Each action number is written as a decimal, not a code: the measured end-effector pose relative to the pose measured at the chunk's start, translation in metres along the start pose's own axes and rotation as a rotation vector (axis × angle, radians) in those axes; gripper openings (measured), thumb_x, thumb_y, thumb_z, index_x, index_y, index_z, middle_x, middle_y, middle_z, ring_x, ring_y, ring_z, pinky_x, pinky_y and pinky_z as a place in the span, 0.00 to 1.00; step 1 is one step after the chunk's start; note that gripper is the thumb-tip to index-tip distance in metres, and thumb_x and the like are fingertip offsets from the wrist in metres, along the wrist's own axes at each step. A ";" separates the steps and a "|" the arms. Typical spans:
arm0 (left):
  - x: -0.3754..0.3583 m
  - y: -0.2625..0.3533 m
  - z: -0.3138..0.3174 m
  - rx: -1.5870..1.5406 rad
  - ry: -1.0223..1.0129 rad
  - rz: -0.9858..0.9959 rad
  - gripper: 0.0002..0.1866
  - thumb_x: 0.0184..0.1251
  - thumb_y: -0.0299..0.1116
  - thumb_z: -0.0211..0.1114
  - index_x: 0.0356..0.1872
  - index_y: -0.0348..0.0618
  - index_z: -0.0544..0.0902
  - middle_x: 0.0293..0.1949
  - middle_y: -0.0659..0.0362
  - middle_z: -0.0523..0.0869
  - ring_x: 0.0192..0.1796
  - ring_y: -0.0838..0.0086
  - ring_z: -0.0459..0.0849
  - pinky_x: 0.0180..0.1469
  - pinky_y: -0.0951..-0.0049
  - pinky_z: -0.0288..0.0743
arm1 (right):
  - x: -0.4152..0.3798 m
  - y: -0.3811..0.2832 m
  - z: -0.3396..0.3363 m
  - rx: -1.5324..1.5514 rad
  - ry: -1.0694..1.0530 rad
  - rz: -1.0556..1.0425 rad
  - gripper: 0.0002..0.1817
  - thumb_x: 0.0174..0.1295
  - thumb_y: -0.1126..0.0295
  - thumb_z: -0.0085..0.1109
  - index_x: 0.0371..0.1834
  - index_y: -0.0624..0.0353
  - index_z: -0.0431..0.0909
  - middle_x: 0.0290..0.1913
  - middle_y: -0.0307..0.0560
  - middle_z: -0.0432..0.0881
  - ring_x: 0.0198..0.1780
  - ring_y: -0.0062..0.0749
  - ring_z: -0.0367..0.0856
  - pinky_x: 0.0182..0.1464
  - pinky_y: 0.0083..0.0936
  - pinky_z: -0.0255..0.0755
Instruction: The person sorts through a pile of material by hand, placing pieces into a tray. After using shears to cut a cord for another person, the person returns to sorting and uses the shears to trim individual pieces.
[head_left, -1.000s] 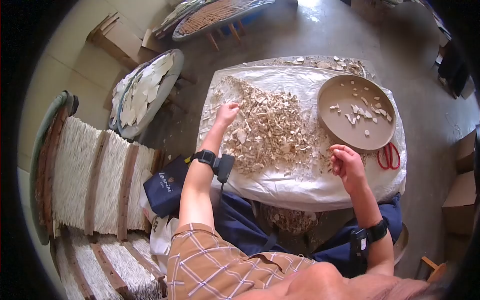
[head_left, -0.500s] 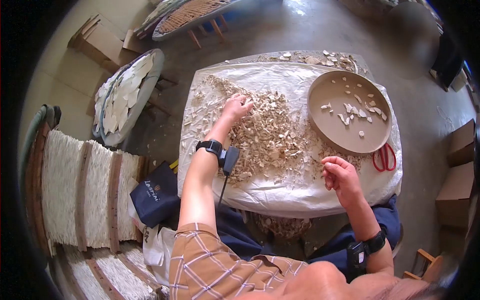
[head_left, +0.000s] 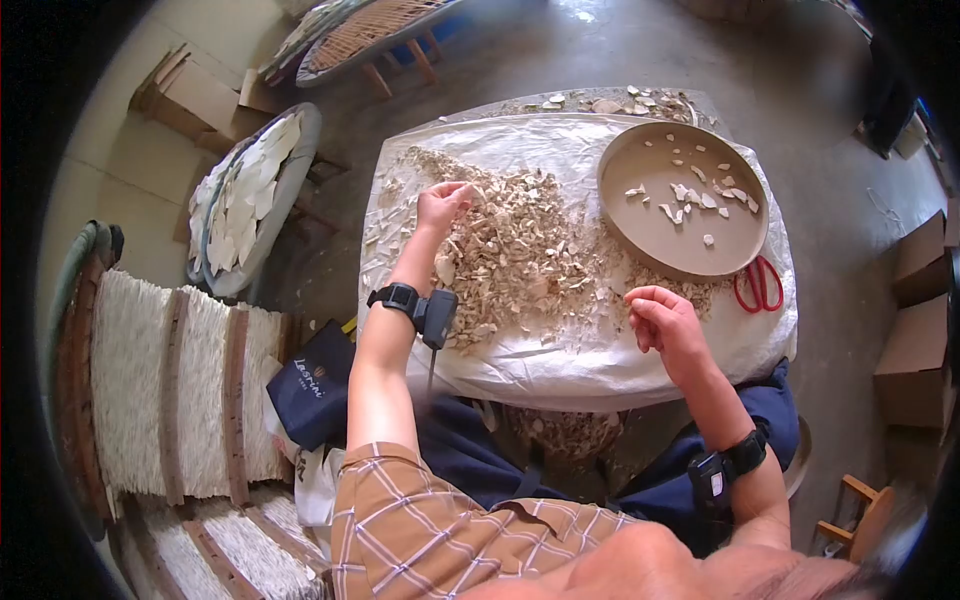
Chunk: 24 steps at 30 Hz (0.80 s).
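A heap of small pale and brown chips point(head_left: 530, 240) lies on the white cloth point(head_left: 520, 378) covering the table. My left hand point(head_left: 443, 205) is over the heap's upper left part, its fingers drawn together; what they pinch, if anything, is too small to name. At the heap's lower right, my right hand point(head_left: 662, 325) hovers with its fingers curled and somewhat apart, nothing visible in them. A round brown tray point(head_left: 650, 235) holding several white pieces stands at the right. Red-handled scissors point(head_left: 758, 286) rest just below the tray.
More pieces lie on the table's far edge point(head_left: 640, 103). At the left are a round rack of white sheets point(head_left: 245, 200), stacked sheets point(head_left: 140, 380) and a dark blue bag point(head_left: 312, 385). Cardboard boxes point(head_left: 915, 350) stand at the right, near a wooden stool point(head_left: 855, 515).
My left hand has drawn back a little leftward and its fingers have closed together. My right hand's fingers have loosened slightly. The whole view has shifted a little.
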<state>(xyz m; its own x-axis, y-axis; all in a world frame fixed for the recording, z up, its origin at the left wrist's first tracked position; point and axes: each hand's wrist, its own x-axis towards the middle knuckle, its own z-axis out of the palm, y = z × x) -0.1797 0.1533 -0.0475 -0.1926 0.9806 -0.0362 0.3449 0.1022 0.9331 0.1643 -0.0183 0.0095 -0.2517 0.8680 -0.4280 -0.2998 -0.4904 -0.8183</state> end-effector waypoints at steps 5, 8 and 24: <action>-0.013 0.001 -0.007 -0.421 -0.031 -0.172 0.11 0.61 0.30 0.57 0.41 0.34 0.77 0.34 0.55 0.82 0.34 0.71 0.82 0.36 0.73 0.79 | 0.002 0.004 0.000 0.008 -0.015 -0.017 0.06 0.56 0.72 0.50 0.34 0.60 0.74 0.22 0.37 0.74 0.15 0.15 0.66 0.17 0.11 0.59; -0.019 -0.003 -0.006 -0.521 -0.043 -0.198 0.11 0.62 0.25 0.53 0.44 0.29 0.72 0.37 0.51 0.79 0.37 0.66 0.82 0.40 0.70 0.80 | 0.002 0.003 0.001 -0.011 -0.017 -0.021 0.06 0.56 0.72 0.50 0.34 0.61 0.74 0.22 0.37 0.74 0.15 0.15 0.65 0.17 0.12 0.59; -0.180 0.081 0.081 -0.686 -0.513 -0.218 0.08 0.59 0.26 0.58 0.38 0.35 0.78 0.33 0.54 0.82 0.33 0.74 0.82 0.37 0.77 0.79 | 0.016 0.008 0.026 -0.001 -0.191 -0.136 0.13 0.60 0.63 0.51 0.41 0.61 0.73 0.28 0.36 0.75 0.22 0.14 0.70 0.23 0.12 0.66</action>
<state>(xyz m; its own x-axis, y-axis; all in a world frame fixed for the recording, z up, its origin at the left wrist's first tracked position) -0.0427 -0.0011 0.0055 0.3031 0.9219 -0.2412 -0.3102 0.3347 0.8898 0.1341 -0.0105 0.0060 -0.3784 0.8958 -0.2331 -0.3420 -0.3693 -0.8641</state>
